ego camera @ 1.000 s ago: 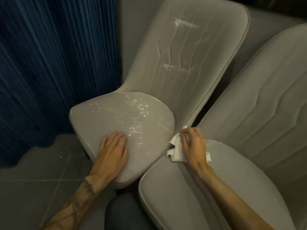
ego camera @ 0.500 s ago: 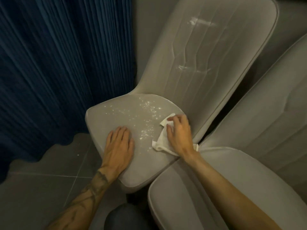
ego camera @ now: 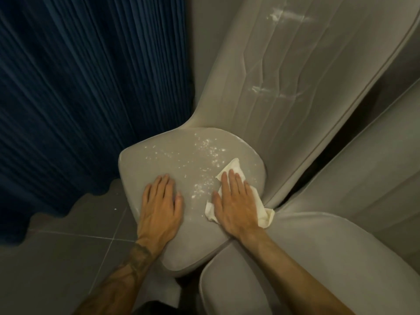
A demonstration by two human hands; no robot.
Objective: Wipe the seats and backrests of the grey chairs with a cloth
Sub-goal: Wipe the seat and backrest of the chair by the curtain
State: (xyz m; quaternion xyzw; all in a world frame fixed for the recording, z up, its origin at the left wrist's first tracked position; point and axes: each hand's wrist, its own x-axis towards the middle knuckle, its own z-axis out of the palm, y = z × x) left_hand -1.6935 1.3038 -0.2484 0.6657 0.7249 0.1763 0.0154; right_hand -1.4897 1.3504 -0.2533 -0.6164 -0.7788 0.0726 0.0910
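A grey chair's seat [ego camera: 172,153] lies in front of me, sprinkled with white powder [ego camera: 204,164] across its middle and right. Its backrest [ego camera: 295,71] rises behind, with two white smears [ego camera: 279,18]. My right hand [ego camera: 236,201] lies flat, fingers together, pressing a white cloth [ego camera: 234,168] onto the right side of the seat. My left hand [ego camera: 160,205] rests flat on the seat's front left, holding nothing. A second grey chair [ego camera: 341,235] stands to the right, its seat edge touching the first chair's seat.
A dark blue pleated curtain [ego camera: 79,87] hangs at the left, reaching the grey tiled floor [ego camera: 56,258]. A dark gap [ego camera: 322,164] separates the two backrests. A dark rounded shape [ego camera: 154,309] shows at the bottom edge between my arms.
My right hand carried the cloth from the gap between the two chairs onto the left chair's seat and flattened on it. My left hand stayed on the seat. The view moved closer.
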